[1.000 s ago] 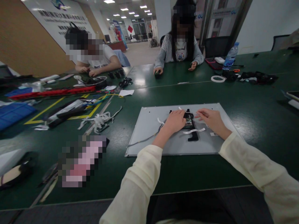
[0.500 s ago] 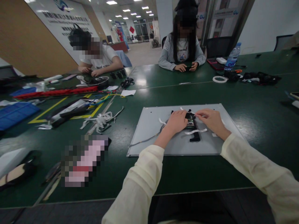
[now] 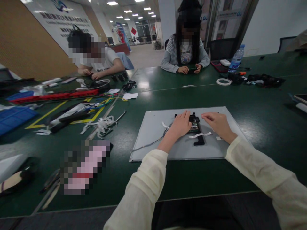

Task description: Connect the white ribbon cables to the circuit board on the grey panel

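A grey metal panel (image 3: 153,134) lies flat on the green table in front of me. At its middle sits a small black circuit part (image 3: 194,125) with a black strip running toward me and white tape strips across it. My left hand (image 3: 180,125) rests on the left side of that part, fingers curled down onto it. My right hand (image 3: 216,123) lies on the panel just right of the part, fingers bent and pressing near its top edge. A thin grey cable (image 3: 150,142) trails off the panel to the left.
Loose white tape scraps (image 3: 102,123), cables, a red strip (image 3: 55,95) and blue trays (image 3: 13,116) crowd the table's left. A tape roll (image 3: 224,81) and water bottle (image 3: 236,60) stand far right. Two other people sit across the table, hands busy.
My hands have barely shifted on the black part. The person opposite has brought both hands together on a small dark object.
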The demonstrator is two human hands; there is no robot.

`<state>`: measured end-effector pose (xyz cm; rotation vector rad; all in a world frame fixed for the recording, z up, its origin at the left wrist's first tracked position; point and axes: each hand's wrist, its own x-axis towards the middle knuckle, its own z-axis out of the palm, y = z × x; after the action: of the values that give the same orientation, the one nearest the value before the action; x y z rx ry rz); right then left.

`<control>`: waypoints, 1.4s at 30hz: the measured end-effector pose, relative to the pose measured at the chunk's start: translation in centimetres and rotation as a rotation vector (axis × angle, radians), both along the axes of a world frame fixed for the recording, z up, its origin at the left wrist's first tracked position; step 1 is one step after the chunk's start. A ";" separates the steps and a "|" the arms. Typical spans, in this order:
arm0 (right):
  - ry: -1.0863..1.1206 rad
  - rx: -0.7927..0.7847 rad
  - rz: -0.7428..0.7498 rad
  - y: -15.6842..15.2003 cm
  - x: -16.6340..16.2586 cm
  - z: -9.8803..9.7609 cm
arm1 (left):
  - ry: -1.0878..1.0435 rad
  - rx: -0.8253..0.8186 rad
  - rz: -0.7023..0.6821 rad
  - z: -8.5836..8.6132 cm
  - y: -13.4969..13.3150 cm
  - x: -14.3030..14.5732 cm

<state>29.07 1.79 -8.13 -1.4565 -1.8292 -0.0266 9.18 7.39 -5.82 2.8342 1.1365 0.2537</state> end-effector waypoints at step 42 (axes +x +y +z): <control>-0.488 -0.099 0.276 -0.6 -0.1 0.3 | -0.016 0.034 -0.019 -0.2 0.2 0.1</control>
<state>28.97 1.21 -7.80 -1.3283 -2.4475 -0.1689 9.24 7.58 -6.02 2.8653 1.1129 0.2976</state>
